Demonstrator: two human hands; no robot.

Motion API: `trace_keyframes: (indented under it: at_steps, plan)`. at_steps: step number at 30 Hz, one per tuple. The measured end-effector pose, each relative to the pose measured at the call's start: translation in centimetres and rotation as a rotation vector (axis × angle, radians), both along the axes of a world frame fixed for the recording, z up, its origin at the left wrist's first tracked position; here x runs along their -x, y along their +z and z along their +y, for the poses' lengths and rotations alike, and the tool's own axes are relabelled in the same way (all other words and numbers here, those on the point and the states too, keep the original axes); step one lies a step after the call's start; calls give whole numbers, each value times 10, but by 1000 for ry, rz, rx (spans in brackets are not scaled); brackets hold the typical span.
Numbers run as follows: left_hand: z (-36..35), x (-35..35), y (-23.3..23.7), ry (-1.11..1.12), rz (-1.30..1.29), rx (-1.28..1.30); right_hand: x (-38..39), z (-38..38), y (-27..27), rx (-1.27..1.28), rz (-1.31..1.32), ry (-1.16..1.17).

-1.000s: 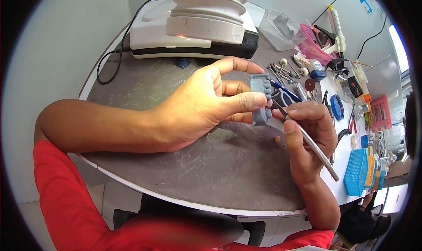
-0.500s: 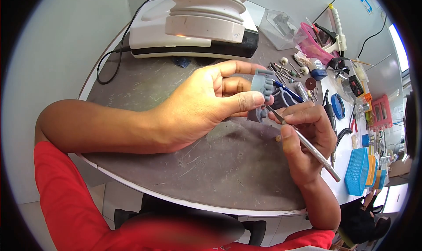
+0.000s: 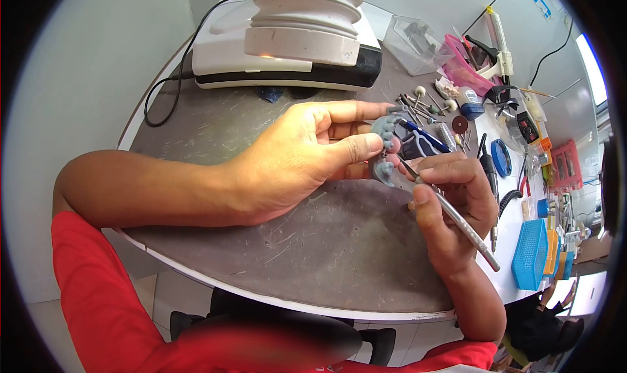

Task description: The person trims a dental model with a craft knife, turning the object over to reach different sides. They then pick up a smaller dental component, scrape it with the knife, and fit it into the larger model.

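Grey-blue tooth model (image 3: 385, 128) in a finger pinch, metal tool (image 3: 467, 231) poised at its teeth

The left hand (image 3: 294, 157) has its grip closed on the tooth model, thumb across the side in view and fingers spread behind. The right hand (image 3: 460, 206) grips the metal tool like a pen. Whether the tip touches the teeth cannot be told.

The step in hand looks like fine work at the tooth row; the next move seems to call for a steady left pinch and a small, controlled motion of the tip.

Held above the desk (image 3: 281, 262), the tooth model has its long axis running roughly top to bottom in the view, teeth facing right. The metal tool slants, its tip up and left toward the model, its butt end down and right.

Farther out, rotary bits (image 3: 420, 91) lie beyond the model, and a white machine (image 3: 241, 43) stands at the back.
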State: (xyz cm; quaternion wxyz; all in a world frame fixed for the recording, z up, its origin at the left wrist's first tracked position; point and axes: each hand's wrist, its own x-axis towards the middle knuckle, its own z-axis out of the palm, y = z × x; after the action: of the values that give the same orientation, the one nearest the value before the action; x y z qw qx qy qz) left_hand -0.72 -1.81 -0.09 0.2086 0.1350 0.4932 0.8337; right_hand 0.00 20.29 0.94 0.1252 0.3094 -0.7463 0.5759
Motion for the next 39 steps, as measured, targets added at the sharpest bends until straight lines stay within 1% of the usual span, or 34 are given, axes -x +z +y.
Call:
trace_keyframes:
  at_steps: [2,7,11,13,16,17,19,26,29,31,35,37,39]
  plan:
    - [0,0,0,0,1,0,1,1,0,-24,-9,15]
    - [1,-1,2,-2,-9,-33,8,4,-4,-71,102,86]
    - [1,-1,2,-4,-5,-30,7,4,-4,-76,101,93]
    - [0,-1,2,-7,-10,-30,3,3,-2,-54,12,28]
    - [0,0,1,-8,-14,-18,2,3,-2,-14,-17,12]
    - [0,0,1,-6,-12,-8,3,3,-2,-13,-16,12]
    - [0,0,1,-7,-12,-8,7,4,-5,-39,92,85]
    - [0,0,2,-20,-1,11,6,3,-4,-64,79,70]
    - [-1,-1,3,-16,-8,17,6,2,-4,-19,47,54]
    - [-1,-1,3,-17,-7,23,8,4,-5,-68,92,89]
    - [-1,0,3,-26,2,15,8,3,-5,-96,135,65]
    - [-1,1,1,-25,7,14,4,1,-3,-30,71,3]
    - [0,1,1,-21,6,13,3,1,-3,-3,96,-16]
